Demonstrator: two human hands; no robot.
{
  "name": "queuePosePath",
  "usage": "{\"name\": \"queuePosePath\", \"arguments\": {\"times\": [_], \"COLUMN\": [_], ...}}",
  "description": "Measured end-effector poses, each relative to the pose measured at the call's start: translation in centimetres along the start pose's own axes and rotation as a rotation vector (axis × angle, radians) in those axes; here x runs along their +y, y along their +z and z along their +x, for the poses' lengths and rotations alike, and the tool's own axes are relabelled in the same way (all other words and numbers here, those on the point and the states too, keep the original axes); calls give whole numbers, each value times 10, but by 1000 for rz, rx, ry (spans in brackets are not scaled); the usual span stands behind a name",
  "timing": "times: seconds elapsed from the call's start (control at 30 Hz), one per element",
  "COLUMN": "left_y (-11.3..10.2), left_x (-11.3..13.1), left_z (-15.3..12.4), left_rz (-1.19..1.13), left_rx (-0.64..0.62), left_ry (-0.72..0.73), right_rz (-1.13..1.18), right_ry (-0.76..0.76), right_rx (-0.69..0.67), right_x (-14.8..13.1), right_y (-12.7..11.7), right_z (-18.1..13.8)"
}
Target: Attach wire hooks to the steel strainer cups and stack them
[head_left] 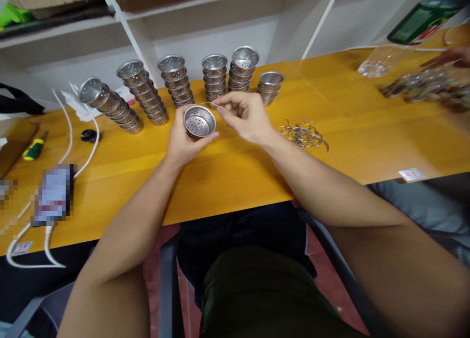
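My left hand (pixel 183 140) is wrapped round a perforated metal cup (pixel 200 122), its open mouth tilted up toward me. Just right of its rim, my right hand (pixel 244 114) pinches a thin bent metal wire (pixel 209 103) between thumb and fingertips. One end of the wire reaches over the cup's far rim; whether it touches the cup I cannot tell. A tangled heap of similar curved wires (pixel 304 134) lies on the table, right of my right hand. Behind both hands stand several stacks of the same cups (pixel 176 81), some leaning.
A phone (pixel 53 195) with white cables lies at left, near a screwdriver (pixel 35 147) and a black round cap (pixel 88 135). At right, a co-worker's hand (pixel 450 57) is over a blurred pile of small items (pixel 433 86), near a clear plastic bottle (pixel 378 61). White shelving (pixel 220 34) stands behind.
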State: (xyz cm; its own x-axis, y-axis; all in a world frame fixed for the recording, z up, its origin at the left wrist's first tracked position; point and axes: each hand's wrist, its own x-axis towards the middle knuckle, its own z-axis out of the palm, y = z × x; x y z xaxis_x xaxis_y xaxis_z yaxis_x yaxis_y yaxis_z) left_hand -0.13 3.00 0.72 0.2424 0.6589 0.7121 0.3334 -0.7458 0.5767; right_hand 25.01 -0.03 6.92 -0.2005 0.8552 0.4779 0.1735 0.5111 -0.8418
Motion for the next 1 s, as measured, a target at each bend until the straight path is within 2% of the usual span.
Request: {"name": "queuePosePath", "arguments": {"times": [0.3, 0.57, 0.8, 1.0], "left_y": [3, 0, 2, 5], "left_x": [-4, 4, 5, 12], "left_z": [1, 0, -2, -3], "left_rz": [-6, 26, 105, 147], "left_rx": [-25, -41, -31, -10], "left_ry": [18, 10, 61, 49], "right_rz": [-96, -102, -55, -54], "right_ry": [-33, -31, -209, -221], "right_rx": [-13, 15, 100, 140], "right_x": [4, 9, 28, 26], "right_y": [10, 18, 29, 35], "right_z": [-3, -5, -1, -4]}}
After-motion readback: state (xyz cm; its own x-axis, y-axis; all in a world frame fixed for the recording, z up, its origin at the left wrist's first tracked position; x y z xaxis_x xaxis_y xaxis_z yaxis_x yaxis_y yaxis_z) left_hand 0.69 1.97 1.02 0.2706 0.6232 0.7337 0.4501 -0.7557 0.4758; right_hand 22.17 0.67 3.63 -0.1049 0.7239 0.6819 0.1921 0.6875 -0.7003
